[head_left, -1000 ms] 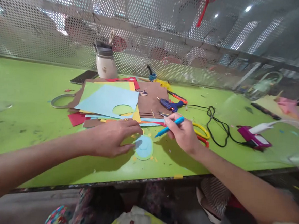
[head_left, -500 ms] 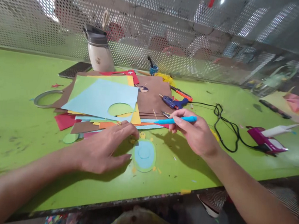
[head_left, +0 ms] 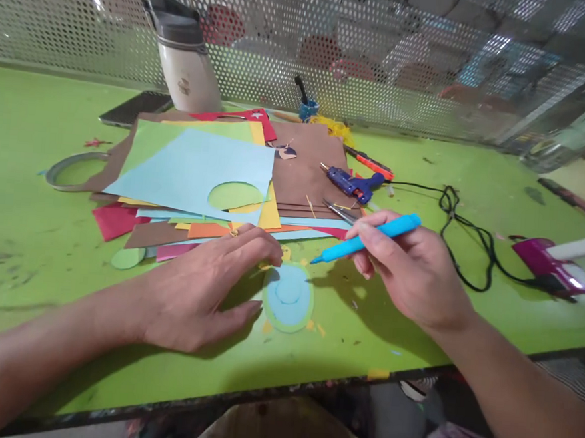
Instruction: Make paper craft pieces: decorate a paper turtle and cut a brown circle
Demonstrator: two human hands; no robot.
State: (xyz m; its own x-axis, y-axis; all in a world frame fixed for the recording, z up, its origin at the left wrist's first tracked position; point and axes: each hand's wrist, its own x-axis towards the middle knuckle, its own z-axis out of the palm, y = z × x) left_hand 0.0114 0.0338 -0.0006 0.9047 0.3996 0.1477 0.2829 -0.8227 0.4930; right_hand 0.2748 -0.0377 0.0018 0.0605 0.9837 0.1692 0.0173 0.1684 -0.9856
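Observation:
A paper turtle cut-out (head_left: 287,300) lies flat on the green table, a blue oval on a green one with small yellow pieces round its edge. Curved pen lines show on the blue oval. My left hand (head_left: 212,287) rests at its left side, thumb and fingers apart, fingertips by its upper left edge. In my right hand (head_left: 402,267) is a blue felt-tip pen (head_left: 371,240), gripped between thumb and fingers. Its tip hangs just off the upper right edge of the cut-out, pointing left and down.
Behind my hands lies a stack of coloured paper, with a blue sheet (head_left: 190,168) on top. A blue glue gun (head_left: 352,182), its black cord (head_left: 470,251), tweezers (head_left: 340,212) and a tape ring (head_left: 78,169) lie around it. A white jug (head_left: 187,71) stands by the mesh.
My right hand has brought the pen tip down from over the paper stack to near the cut-out. The left hand stays beside the cut-out. The whole view has shifted somewhat.

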